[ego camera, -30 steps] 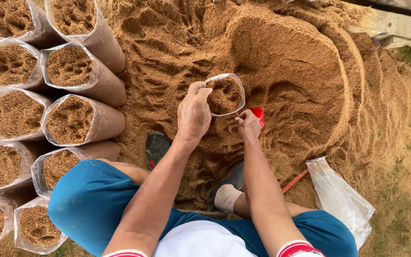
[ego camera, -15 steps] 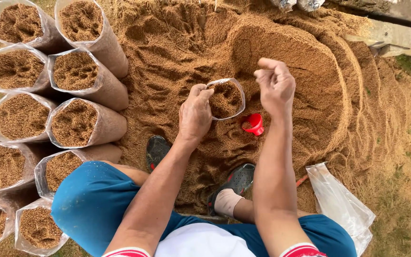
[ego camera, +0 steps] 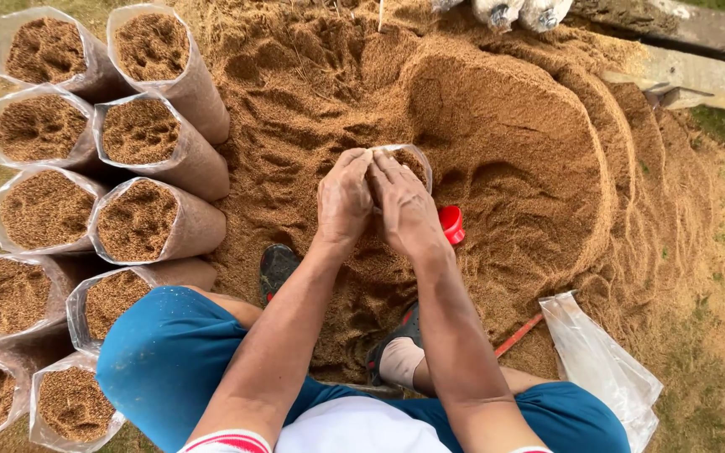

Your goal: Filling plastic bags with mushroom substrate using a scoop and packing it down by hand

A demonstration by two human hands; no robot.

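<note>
Both hands, left hand (ego camera: pixel 344 200) and right hand (ego camera: pixel 406 208), close together on the rim of a clear plastic bag (ego camera: pixel 411 159) standing in the sawdust heap (ego camera: pixel 505 151) at centre, fingers gripping its thin film; the bag looks nearly full of coarse brown sawdust. Nine filled bags (ego camera: pixel 140 220), soft cylinders with open tops, stand at left. A red scoop (ego camera: pixel 451 223) lies just right of the hands; empty flat bags (ego camera: pixel 602 369) lie near right, suggesting more remain.
</note>
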